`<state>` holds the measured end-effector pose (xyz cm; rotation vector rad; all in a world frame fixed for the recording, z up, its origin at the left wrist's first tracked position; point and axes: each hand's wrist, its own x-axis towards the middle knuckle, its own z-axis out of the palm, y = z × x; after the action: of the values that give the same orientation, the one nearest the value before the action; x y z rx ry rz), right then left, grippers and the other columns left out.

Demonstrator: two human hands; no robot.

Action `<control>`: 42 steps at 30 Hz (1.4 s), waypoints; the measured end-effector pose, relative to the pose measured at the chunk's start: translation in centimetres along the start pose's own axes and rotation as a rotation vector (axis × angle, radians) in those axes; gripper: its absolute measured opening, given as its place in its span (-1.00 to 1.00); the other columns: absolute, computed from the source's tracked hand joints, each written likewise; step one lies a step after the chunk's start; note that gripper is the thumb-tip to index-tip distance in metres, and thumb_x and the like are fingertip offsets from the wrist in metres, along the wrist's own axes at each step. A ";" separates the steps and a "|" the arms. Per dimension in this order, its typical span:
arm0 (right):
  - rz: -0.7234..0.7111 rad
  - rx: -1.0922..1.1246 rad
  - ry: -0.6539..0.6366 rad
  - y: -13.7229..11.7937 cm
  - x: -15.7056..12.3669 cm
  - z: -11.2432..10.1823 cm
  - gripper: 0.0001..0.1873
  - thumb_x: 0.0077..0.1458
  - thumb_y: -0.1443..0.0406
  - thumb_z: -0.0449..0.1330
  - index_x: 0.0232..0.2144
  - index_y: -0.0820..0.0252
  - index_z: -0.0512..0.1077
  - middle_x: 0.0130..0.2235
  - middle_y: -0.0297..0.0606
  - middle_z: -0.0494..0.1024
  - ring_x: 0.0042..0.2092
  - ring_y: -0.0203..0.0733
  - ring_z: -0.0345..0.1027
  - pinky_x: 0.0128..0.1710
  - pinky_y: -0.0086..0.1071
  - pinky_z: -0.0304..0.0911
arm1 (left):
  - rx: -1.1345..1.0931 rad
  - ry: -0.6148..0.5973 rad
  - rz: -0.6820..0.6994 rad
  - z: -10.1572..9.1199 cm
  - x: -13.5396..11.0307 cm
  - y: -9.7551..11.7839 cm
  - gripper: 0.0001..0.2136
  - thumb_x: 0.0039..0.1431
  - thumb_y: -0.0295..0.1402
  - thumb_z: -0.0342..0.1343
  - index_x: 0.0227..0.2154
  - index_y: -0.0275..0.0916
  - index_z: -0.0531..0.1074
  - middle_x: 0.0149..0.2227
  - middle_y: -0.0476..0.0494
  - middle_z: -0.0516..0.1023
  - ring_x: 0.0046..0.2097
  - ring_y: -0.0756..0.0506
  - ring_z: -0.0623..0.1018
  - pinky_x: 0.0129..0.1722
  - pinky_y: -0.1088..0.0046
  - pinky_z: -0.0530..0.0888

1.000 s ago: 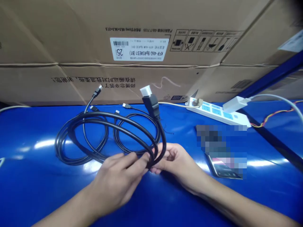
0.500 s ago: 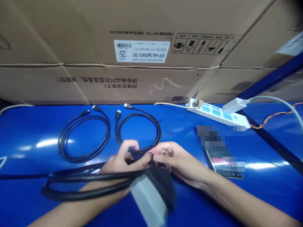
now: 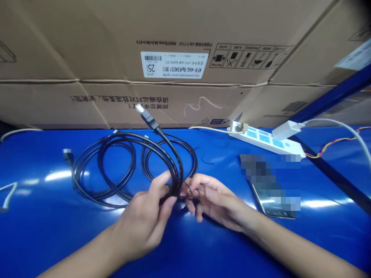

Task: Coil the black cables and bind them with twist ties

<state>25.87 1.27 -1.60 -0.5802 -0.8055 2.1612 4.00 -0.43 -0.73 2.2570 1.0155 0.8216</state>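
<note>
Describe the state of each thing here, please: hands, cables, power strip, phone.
left hand, gripping the black cable
right hand, curled beside the loop, touching it
black cable, looped, connector raised
left coil, lying coiled on the table
right coil, lying coiled on the table
power strip, plug in its end socket
phone, lying flat, partly blurred

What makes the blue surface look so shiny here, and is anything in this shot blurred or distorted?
In the head view, white glare streaks the table; the box looks tilted and bowed, as if by a wide lens; a pixelated patch covers part of the phone; the cable looks fairly sharp.
</note>
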 end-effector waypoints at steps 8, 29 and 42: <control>0.127 0.021 0.040 0.4 0.2 -0.3 -0.73 0.03 0.21 0.52 -0.34 0.24 0.54 -0.34 -0.35 0.58 -0.32 -0.36 0.57 -0.37 -0.63 0.45 | -0.112 -0.096 -0.140 0.1 -0.1 0.2 -0.82 0.46 -0.40 -0.11 0.05 -0.09 0.19 -0.26 -0.01 0.59 -0.30 -0.06 0.61 -0.33 0.45 0.45; -0.019 -0.770 0.200 0.5 0.3 -0.1 -0.60 -0.01 0.11 0.50 -0.23 0.13 0.46 -0.38 -0.36 0.62 -0.32 -0.21 0.55 -0.29 -0.38 0.43 | -0.159 -0.201 -0.245 -0.1 -0.4 0.0 -0.90 0.48 -0.31 -0.13 -0.03 -0.04 0.20 -0.15 -0.01 0.58 -0.13 -0.11 0.63 -0.19 0.38 0.46; 0.284 -0.434 0.127 0.1 0.6 0.5 -0.56 -0.02 -0.01 0.47 -0.41 0.26 0.53 -0.41 -0.25 0.68 -0.41 -0.26 0.57 -0.32 -0.40 0.47 | -0.176 -0.094 -0.139 0.2 -0.5 -0.2 -0.89 0.45 -0.39 -0.11 -0.04 -0.11 0.21 -0.33 0.01 0.52 -0.33 -0.07 0.59 -0.32 0.43 0.46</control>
<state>25.17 1.47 -1.40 -1.0981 -1.1908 2.1774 3.81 -0.76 -1.18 2.0332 1.0028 0.7096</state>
